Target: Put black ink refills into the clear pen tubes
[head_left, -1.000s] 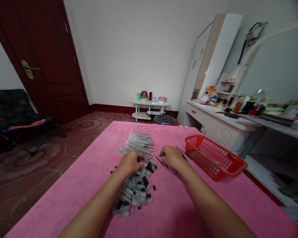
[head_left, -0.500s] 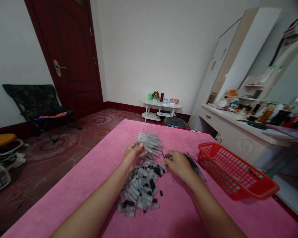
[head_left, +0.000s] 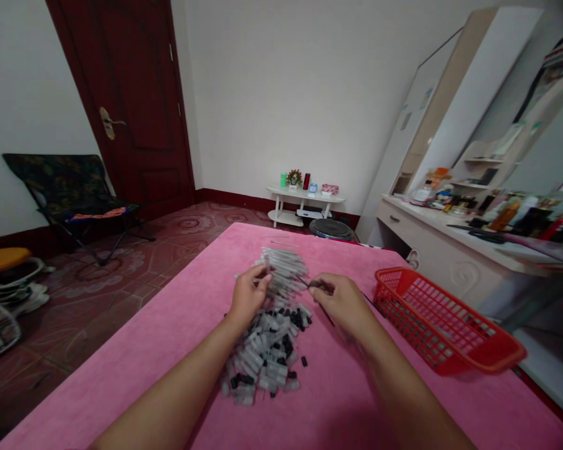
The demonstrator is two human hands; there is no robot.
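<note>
Right hand [head_left: 343, 302] moved forward, fingers [head_left: 318, 292] curled, apparently pinching dark stick [head_left: 304, 284].

Dk-red door [head_left: 134, 106], wht wall [head_left: 272, 94], tiled flr [head_left: 176, 244]

On my head-camera feed, I identify two upper limbs, both bare along their visible length. Left unit: the left hand [head_left: 248, 294], with a distinct thumb and slender fingers, joins a narrow wrist; the left forearm [head_left: 169, 381] is smooth and tapered, broadest toward the elbow. Right unit: the right hand [head_left: 340, 299] and right forearm [head_left: 401, 381] repeat this tapered form. I note slightly blurred outlines; fingernail detail is too small for me to resolve.
</note>
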